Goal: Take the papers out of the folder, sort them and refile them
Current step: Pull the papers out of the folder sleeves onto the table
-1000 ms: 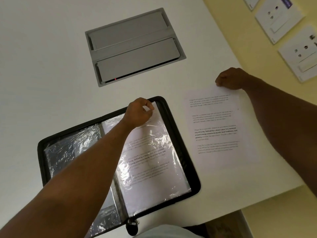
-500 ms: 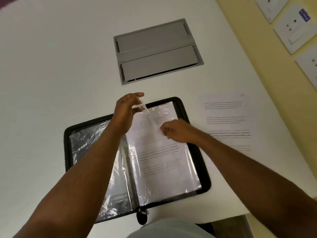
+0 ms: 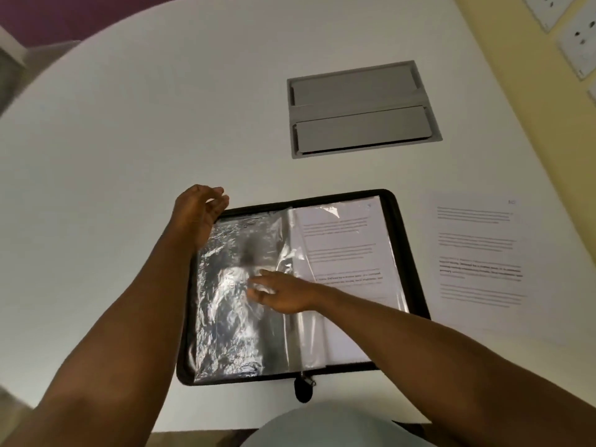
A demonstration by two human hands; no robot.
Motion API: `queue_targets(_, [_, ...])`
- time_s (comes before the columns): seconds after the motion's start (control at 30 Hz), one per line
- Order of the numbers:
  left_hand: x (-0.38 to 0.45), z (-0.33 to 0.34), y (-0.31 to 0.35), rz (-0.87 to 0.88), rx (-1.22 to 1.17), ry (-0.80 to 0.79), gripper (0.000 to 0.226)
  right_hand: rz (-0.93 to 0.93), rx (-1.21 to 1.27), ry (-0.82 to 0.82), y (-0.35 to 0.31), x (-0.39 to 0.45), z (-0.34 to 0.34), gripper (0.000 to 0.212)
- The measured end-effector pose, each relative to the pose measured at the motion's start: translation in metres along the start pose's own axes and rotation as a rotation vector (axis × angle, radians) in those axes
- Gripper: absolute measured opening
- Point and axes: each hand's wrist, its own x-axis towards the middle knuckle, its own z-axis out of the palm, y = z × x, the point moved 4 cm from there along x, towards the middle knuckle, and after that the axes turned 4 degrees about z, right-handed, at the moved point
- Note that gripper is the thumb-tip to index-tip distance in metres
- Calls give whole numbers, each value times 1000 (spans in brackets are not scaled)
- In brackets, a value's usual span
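A: Where does the next sheet lie from the hands?

B: To the right of both. The folder [image 3: 407, 253] lies open on the table [image 3: 129, 140], spine running away from the person. The printed page [image 3: 343, 253] sits in a clear sleeve on the right half, its long side along the spine, text lines running across.

A: And the hands?

B: Both are over the left half. The right hand [image 3: 283, 293] reaches across the spine, fingers spread fairly straight, lying on a shiny empty sleeve [image 3: 235, 301] there. It looks to be pressing that sleeve flat, though I can't tell how firmly. The left hand [image 3: 201, 209] hangs at the folder's far left corner, fingers loosely curled, holding nothing that I can make out.

A: So which hand is nearer the page?

B: The right, clearly. Its forearm already lies over the lower part of the page, and it only has to draw back across the spine. The left would have to cross the whole left half.

A: Where does the sleeve open?

B: Probably at the far, top edge, where the plastic curls up, so I'd judge the sheet must slide out away from the person, along its long axis.

A: Anything already out?

B: One loose sheet [image 3: 480, 253], flat on the table just right of the folder, lined up the same way.
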Motion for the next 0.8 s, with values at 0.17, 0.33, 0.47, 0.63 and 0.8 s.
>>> queue_targets(0.17, [-4,-33,3,70,211,64,10,80,-241,-3,10,41,37,71])
queue_targets(0.33, [-8,-47,-14,189,493,75,13,82,-318,10,0,69,51,76])
queue_targets(0.47, [-13,-55,-29,257,602,74,18,88,-33,-25,-23,93,44,66])
queue_targets(0.63, [-19,-47,-40,436,733,166,23,85,292,366,-31,90,0,28])
queue_targets(0.8, [-30,11,-81,577,943,-180,28,209,90,723,32,53,-43,20])
